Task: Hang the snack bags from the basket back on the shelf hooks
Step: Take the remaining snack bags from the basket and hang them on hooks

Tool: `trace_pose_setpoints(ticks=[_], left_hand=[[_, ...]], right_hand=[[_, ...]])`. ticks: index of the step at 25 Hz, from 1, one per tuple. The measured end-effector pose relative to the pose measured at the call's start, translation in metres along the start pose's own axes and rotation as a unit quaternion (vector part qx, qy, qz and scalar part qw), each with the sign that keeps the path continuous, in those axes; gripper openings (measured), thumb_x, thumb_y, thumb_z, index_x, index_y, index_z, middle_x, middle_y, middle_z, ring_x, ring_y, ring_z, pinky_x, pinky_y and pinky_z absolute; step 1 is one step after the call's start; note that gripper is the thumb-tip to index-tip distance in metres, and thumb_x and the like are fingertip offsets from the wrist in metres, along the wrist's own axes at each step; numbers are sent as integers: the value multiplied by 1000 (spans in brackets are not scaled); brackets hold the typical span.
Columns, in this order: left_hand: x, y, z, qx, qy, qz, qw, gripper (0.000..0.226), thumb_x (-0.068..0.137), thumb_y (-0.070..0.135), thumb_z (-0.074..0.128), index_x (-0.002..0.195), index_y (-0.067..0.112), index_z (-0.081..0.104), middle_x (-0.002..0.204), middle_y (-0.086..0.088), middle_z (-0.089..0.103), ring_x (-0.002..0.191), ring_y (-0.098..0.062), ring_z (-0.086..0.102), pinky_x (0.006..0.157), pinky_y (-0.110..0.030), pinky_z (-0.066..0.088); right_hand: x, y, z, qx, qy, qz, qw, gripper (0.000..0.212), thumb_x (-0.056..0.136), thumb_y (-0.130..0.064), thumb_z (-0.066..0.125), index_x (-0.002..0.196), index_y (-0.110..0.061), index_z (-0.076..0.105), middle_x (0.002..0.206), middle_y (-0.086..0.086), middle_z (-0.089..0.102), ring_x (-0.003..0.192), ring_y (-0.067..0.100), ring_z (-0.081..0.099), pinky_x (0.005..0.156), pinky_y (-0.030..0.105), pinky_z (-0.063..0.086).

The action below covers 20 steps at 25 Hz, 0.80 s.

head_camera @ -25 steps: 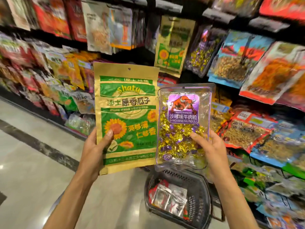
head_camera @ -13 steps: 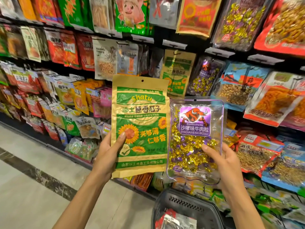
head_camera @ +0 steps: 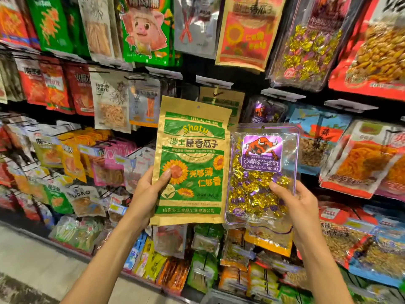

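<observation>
**Tech A:** Both bags sit higher against the shelf (head_camera: 190, 71) than half a second ago. The view has tilted upward, and more of the top row of hanging packets shows along the shelf's top edge. Report the holds.

**Tech B:** The left hand (head_camera: 145, 194) grasps the sunflower seed bag (head_camera: 192, 150) at its lower left edge. The thumb presses on the printed sunflower, and the fingers are hidden behind the bag. The right hand (head_camera: 300, 207) grasps the beef granule bag (head_camera: 260, 172) at its lower right edge. The thumb lies on the front over the gold wrappers, and the fingers are behind.

**Tech A:** Position of the two bags?

**Tech B:** Both are upright and side by side, with their inner edges meeting. The hands hold them in front of the shelf's middle rows. Neither is on a hook. The hang hole at the top centre of each bag is free.

**Tech A:** Matching stock?

**Tech B:** A hanging gold-and-green bag (head_camera: 221, 99) shows just behind the top right corner of the seed bag. A hanging purple packet (head_camera: 265, 110) shows behind the top of the beef granule bag. A price-tag holder (head_camera: 213, 81) sits above the gold-and-green bag. The floor (head_camera: 32, 260) runs along the shelf's lower left edge.
</observation>
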<state>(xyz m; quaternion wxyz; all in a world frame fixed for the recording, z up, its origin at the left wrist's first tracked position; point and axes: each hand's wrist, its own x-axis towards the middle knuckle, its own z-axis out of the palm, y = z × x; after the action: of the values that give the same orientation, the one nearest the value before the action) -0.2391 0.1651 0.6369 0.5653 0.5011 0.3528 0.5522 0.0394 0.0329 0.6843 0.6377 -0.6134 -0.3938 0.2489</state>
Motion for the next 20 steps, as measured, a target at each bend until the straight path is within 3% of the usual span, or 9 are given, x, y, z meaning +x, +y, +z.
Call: trace_pose_setpoints(ticks=[6,9,14,20], left_hand=[[56,8,16,-2,-55,-16,998,37,85,34,64,119,19,65,114,-2,73,111,-23,67,99,-46,49],[81,11,19,-5,-73,-18,997,40,84,36,65,119,18,65,115,-2,73,110,-22,67,101,-47,48],[106,11,18,-18,-98,-30,995,33,89,32,62,118,19,65,110,4,74,105,-14,69,87,-30,52],[124,7,16,-18,-126,-40,991,35,90,35,61,122,19,64,113,7,73,106,-9,68,86,-28,50]], right_hand=[[21,1,3,22,43,14,999,28,83,-27,76,110,-22,70,104,-5,75,97,9,68,78,30,54],[21,-2,12,8,65,13,998,31,80,-30,77,108,-20,70,100,-7,75,95,9,68,90,40,53],[18,-5,27,-4,85,2,996,27,79,-29,76,105,-26,69,96,-17,74,91,-5,66,81,22,45],[20,-5,40,-3,101,1,995,28,77,-30,76,103,-21,70,96,-10,75,98,6,66,79,23,45]])
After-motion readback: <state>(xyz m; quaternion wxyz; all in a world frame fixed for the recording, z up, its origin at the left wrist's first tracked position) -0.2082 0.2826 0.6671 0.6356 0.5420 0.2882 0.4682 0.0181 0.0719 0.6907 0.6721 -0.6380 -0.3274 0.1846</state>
